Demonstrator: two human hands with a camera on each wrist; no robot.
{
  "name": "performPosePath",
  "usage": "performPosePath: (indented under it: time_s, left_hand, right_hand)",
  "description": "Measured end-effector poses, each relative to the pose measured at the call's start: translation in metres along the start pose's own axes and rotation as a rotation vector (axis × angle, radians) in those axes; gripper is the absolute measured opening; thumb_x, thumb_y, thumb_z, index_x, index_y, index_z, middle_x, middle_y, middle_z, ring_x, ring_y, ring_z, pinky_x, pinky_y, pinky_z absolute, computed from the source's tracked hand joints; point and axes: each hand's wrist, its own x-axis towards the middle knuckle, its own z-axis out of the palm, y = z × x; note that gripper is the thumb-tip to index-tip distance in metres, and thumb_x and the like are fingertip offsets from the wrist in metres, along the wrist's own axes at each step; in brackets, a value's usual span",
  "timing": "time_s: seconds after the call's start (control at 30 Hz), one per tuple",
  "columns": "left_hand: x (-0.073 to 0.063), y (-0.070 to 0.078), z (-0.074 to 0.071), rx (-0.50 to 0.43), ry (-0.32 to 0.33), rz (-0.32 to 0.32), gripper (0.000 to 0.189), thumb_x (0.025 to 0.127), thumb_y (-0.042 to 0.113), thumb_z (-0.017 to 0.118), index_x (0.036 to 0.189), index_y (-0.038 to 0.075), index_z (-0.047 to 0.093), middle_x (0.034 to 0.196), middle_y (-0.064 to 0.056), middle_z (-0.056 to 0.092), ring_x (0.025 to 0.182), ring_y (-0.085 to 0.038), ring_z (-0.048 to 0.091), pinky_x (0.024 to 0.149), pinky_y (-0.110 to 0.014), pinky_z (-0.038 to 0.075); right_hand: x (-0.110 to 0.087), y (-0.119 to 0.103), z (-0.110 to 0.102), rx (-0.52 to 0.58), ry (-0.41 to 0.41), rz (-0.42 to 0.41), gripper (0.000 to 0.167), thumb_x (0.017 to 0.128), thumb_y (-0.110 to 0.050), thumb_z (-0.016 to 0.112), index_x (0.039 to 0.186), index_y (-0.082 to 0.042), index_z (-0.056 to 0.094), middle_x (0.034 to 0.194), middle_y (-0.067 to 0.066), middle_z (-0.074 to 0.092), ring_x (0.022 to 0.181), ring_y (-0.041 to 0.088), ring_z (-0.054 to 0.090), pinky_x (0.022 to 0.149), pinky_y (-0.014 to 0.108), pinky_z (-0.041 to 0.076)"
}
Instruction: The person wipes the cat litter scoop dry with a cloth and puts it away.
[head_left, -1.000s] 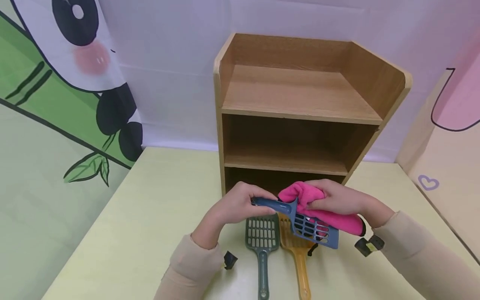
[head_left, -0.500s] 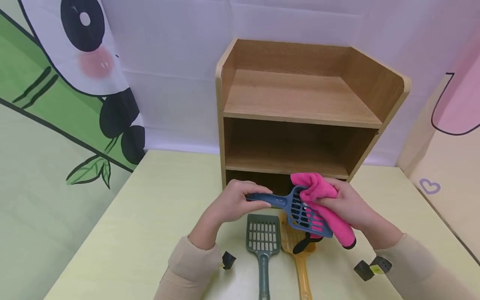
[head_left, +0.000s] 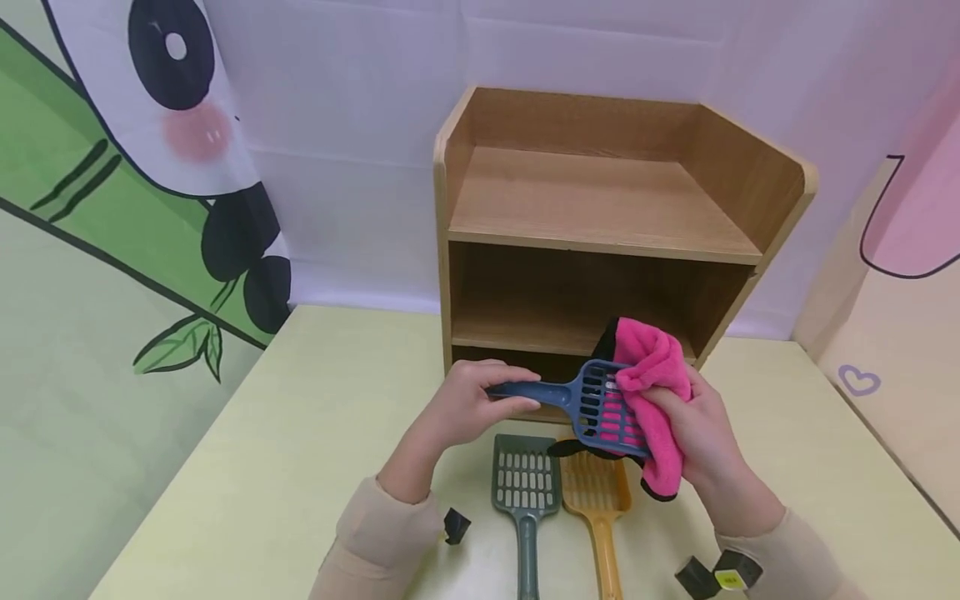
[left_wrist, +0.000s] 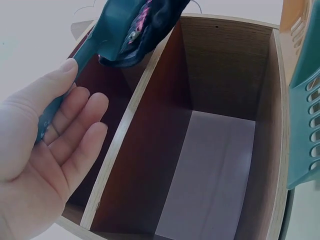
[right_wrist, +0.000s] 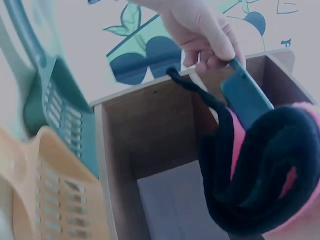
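My left hand (head_left: 468,406) pinches the handle of a blue slotted litter scoop (head_left: 592,400), held level above the table in front of the wooden shelf. In the left wrist view the thumb and fingers of the left hand (left_wrist: 55,120) grip that handle. My right hand (head_left: 701,429) holds a bright pink cloth (head_left: 652,358) with black edging against the scoop's slotted head. Pink shows through the slots from behind. Below lie a grey-green litter scoop (head_left: 527,479) and a yellow litter scoop (head_left: 600,492), side by side, handles toward me.
The wooden shelf (head_left: 600,200), with a top tray and lower compartments, stands at the table's back, close behind my hands. The pale yellow table (head_left: 322,400) spreads to both sides. A printed fabric backdrop (head_left: 352,167) hangs behind.
The right hand has shifted the pink cloth, which now wraps the scoop's head from behind and over its far end. The blue scoop has moved slightly left and is more level.
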Motion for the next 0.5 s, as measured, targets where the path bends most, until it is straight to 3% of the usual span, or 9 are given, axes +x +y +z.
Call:
performPosePath:
  time_s: [0.3, 0.4, 0.5]
  left_hand:
    - [0.0004, -0.0028, -0.0021, 0.031, 0.072, 0.053, 0.027, 0.077, 0.013, 0.078, 0.103, 0.006, 0.072, 0.087, -0.007, 0.071, 0.062, -0.006, 0.051, 0.052, -0.017, 0.044]
    - [0.0018, -0.0044, -0.0012, 0.034, 0.119, 0.059, 0.028, 0.077, 0.012, 0.078, 0.103, 0.004, 0.072, 0.089, -0.009, 0.072, 0.062, -0.008, 0.052, 0.051, -0.018, 0.044]
    - [0.0024, -0.0036, 0.0015, 0.026, 0.164, 0.04, 0.028, 0.078, 0.013, 0.077, 0.104, 0.003, 0.072, 0.092, -0.011, 0.073, 0.063, -0.009, 0.055, 0.052, -0.018, 0.046]
  right_hand:
    - [0.0017, 0.0, 0.009, 0.238, 0.062, -0.06, 0.036, 0.092, -0.029, 0.061, 0.124, -0.022, 0.047, 0.105, -0.005, 0.057, 0.093, 0.009, 0.062, 0.079, 0.024, 0.055]
    - [0.0047, -0.0011, 0.0092, 0.349, 0.034, -0.109, 0.035, 0.094, -0.029, 0.057, 0.127, -0.022, 0.043, 0.108, -0.004, 0.055, 0.097, 0.009, 0.06, 0.082, 0.023, 0.054]
    - [0.0049, 0.0012, 0.0105, 0.495, -0.066, -0.145, 0.038, 0.099, -0.029, 0.048, 0.133, -0.02, 0.036, 0.116, -0.005, 0.052, 0.107, 0.008, 0.054, 0.088, 0.021, 0.051]
